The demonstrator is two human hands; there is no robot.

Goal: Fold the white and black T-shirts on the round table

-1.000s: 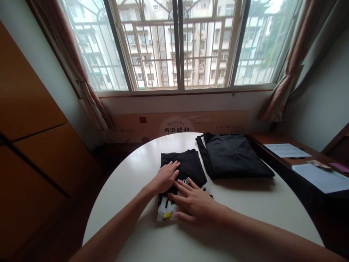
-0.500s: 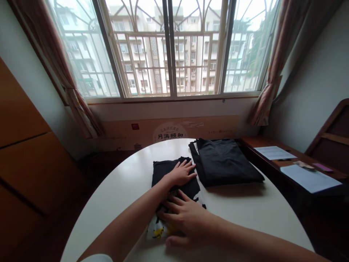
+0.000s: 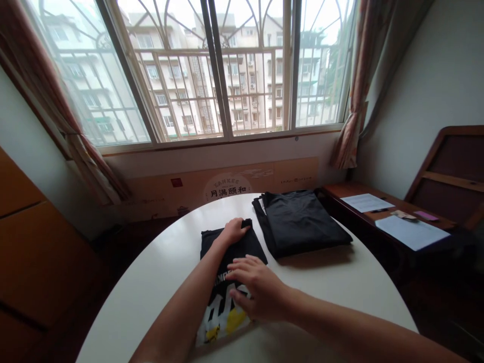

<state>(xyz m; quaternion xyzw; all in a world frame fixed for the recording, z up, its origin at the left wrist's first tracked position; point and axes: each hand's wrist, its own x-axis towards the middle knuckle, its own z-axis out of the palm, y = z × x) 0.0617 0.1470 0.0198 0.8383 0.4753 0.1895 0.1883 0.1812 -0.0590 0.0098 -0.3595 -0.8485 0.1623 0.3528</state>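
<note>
A folded black T-shirt (image 3: 247, 247) with white lettering and a white and yellow print lies lengthwise on the round white table (image 3: 159, 272). At its far end, my left hand (image 3: 235, 230) has its fingers curled closed on the cloth by the edge. My right hand (image 3: 260, 285) is over the printed middle, fingers bent and apart, with nothing held; whether it touches the fabric I cannot tell. Just beyond, to the right, rests a stack of folded black clothes (image 3: 302, 222).
At the right, a low brown wooden table (image 3: 333, 191) bears paper sheets (image 3: 412, 232) and a pink item (image 3: 426, 216). Behind it is a wooden chair (image 3: 446, 166). A barred window (image 3: 223, 75) with curtains faces me; an orange-brown cabinet (image 3: 30, 252) stands left.
My left hand has gone from lying flat and spread to curled at the shirt's far edge. My right hand has lifted, uncovering more print. The view has turned slightly to the right.
</note>
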